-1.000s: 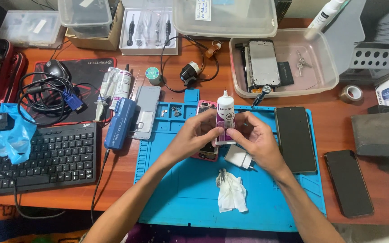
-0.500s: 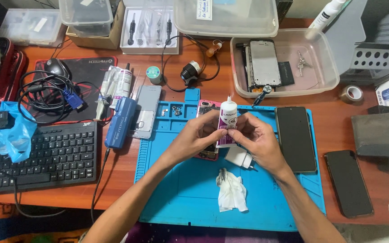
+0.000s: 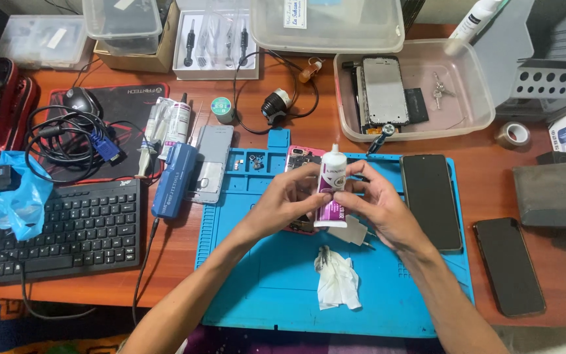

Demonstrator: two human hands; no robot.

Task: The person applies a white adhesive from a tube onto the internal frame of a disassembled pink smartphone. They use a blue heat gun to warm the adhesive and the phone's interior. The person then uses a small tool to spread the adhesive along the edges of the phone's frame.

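White plastic glue tube [image 3: 331, 190], capped and upright, is gripped between the left hand [image 3: 287, 200] and right hand [image 3: 376, 208] above the blue silicone mat [image 3: 276, 275]. It is judged light, soft-walled and squeezable; the body is best held gently.

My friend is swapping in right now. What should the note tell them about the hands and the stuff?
Left hand and right hand: both grip the small white and purple tube, upright, cap on, above the blue mat.
A pink phone lies on the mat behind the tube; a crumpled white wipe lies nearer you, a dark phone to the right.
Done: tube picked up.
Left: cap not yet off; no glue seen applied.
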